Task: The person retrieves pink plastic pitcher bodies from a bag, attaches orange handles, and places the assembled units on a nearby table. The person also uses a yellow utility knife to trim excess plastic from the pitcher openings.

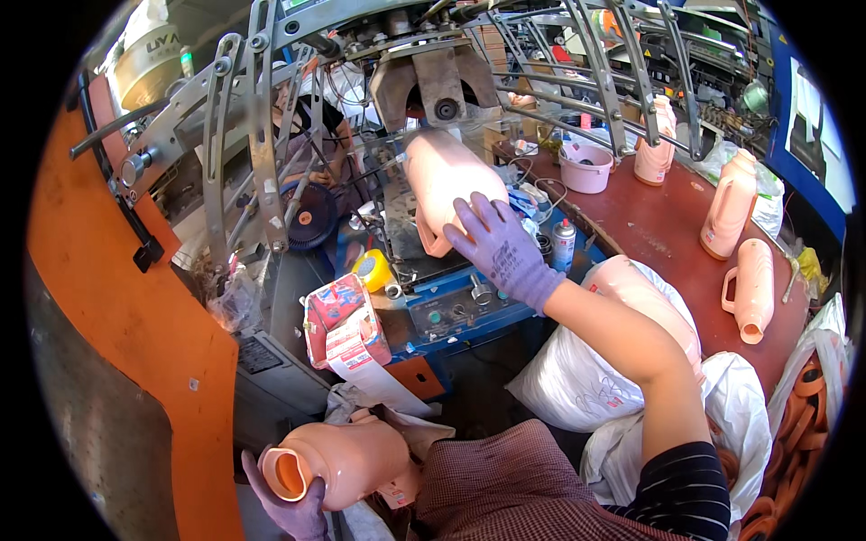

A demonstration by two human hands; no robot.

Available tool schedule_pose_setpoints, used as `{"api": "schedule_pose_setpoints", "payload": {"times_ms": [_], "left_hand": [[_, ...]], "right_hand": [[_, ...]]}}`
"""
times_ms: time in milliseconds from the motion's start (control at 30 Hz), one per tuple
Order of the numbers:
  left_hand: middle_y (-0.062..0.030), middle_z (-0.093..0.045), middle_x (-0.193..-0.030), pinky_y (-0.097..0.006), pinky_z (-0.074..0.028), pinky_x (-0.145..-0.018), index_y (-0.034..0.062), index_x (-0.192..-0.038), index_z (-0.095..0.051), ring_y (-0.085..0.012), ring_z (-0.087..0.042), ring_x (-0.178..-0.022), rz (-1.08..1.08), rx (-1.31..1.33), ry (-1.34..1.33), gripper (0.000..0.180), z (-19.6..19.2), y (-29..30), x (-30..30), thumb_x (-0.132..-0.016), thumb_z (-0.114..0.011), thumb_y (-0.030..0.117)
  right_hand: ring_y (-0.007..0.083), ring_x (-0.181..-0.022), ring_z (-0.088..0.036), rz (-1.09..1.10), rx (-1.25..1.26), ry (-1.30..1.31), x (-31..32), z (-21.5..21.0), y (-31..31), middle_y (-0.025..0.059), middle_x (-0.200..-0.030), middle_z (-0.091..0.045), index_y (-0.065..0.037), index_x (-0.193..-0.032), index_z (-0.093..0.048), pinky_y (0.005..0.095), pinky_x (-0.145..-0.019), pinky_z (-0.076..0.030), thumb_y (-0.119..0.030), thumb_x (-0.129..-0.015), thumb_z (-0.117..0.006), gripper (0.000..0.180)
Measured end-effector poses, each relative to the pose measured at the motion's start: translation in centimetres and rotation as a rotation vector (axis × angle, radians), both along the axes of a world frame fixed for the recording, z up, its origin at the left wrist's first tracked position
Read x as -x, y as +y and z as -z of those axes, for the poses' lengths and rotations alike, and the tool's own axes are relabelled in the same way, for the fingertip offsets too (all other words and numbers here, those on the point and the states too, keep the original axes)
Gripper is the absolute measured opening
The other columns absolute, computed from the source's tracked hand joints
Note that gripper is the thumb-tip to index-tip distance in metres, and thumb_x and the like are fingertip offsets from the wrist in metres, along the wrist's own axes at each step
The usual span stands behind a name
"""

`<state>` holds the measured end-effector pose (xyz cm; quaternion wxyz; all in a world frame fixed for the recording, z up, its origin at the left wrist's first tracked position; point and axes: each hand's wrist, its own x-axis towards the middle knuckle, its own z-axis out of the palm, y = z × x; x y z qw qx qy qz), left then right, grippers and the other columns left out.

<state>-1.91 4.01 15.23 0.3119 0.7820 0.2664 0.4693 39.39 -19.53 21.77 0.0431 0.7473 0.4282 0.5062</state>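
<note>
A pale pink jug shell (pixel 446 180) lies tilted under the metal head of a machine, its handle on the near side. On its near end rests my right hand (pixel 505 252) in a purple glove, fingers curved over the surface; the far end is partly hidden by the machine. At the lower left, my left hand (pixel 293 509), gloved too, grips a second pink jug (pixel 347 460) around its open mouth. That jug lies sideways against my checked apron (pixel 505 478).
A machine control panel (pixel 465 307) and a box with a label strip (pixel 347 320) lie between my hands. More pink jugs (pixel 749 288) occupy the red-brown table (pixel 658 225), near a pink bucket (pixel 585 167). White sacks (pixel 573 370) stand right; metal linkages (pixel 262 117) hang overhead.
</note>
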Motion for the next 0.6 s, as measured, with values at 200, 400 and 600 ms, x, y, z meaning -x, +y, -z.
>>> {"api": "schedule_pose_setpoints", "payload": {"times_ms": [200,400,600], "left_hand": [[-0.0202,-0.057,-0.130,-0.044,-0.042,-0.106,-0.0033,-0.152,-0.028,-0.0323,-0.057,-0.118,0.206,0.011,-0.214,0.113,-3.7,-3.9,-4.2,-0.060,-0.082,0.031],[-0.0217,-0.058,-0.130,-0.047,-0.042,-0.106,-0.0041,-0.152,-0.030,-0.0339,-0.056,-0.121,0.218,-0.280,-0.393,0.110,-7.9,-6.4,-8.8,-0.069,-0.079,0.050],[-0.0210,-0.057,-0.131,-0.046,-0.041,-0.107,-0.0041,-0.151,-0.031,-0.0332,-0.056,-0.122,0.216,-0.290,-0.477,0.105,-8.1,-7.8,-10.2,-0.067,-0.078,0.038]], "right_hand": [[0.0332,-0.121,-0.048,-0.105,0.077,0.113,10.8,-3.2,-7.3,0.0160,-0.132,-0.050,-0.008,-0.117,-0.058,0.0402,-0.094,-0.044,-0.019,-0.082,-0.060,0.037],[0.0258,-0.111,-0.053,-0.191,0.050,0.266,18.9,-5.2,-16.0,0.0075,-0.128,-0.057,-0.019,-0.109,-0.065,0.0418,-0.092,-0.045,-0.022,-0.071,-0.064,0.038],[0.0285,-0.109,-0.054,-0.211,-0.148,0.192,19.5,-2.1,-18.5,0.0077,-0.125,-0.058,-0.020,-0.108,-0.067,0.0436,-0.086,-0.046,-0.019,-0.063,-0.069,0.045]]}}
